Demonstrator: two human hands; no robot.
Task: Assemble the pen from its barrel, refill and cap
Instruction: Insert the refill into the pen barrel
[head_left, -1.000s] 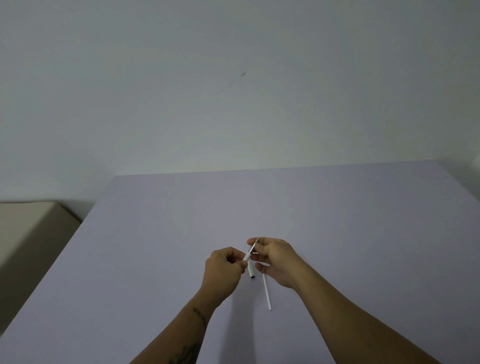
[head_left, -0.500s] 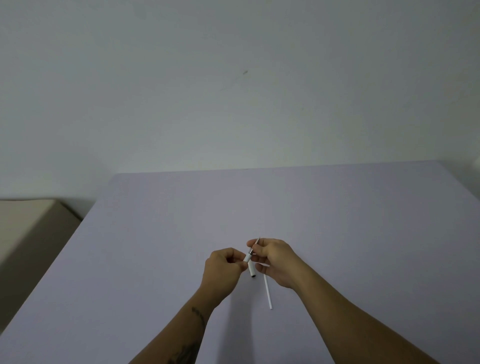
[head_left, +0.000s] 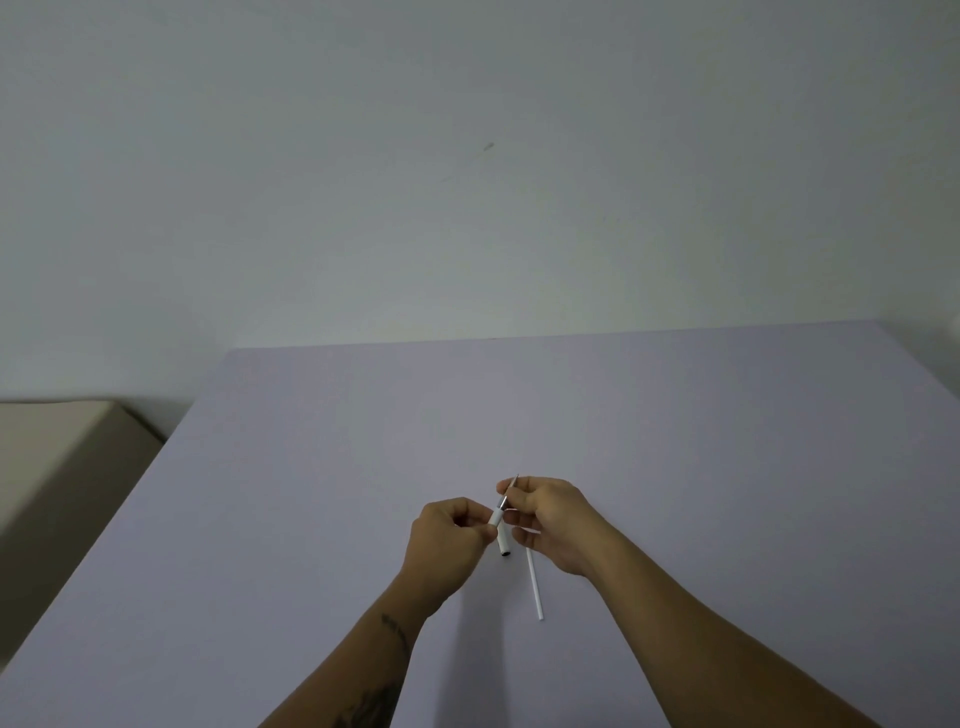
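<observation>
My two hands meet over the middle of the lavender table (head_left: 675, 441). My left hand (head_left: 447, 540) pinches a short white tubular pen piece (head_left: 501, 532), whose dark open end points toward me. Above it a thin grey pointed tip (head_left: 513, 486) sticks up between the fingers of my right hand (head_left: 553, 525). That hand also holds a long thin white tube, the refill (head_left: 534, 584), which slants down toward me from under the palm. I cannot tell whether the pointed tip belongs to the short piece, nor whether the refill's lower end touches the table.
A plain pale wall (head_left: 467, 182) rises behind the table's far edge. A beige surface (head_left: 47, 441) sits lower down, beyond the table's left edge. No other loose object shows on the tabletop.
</observation>
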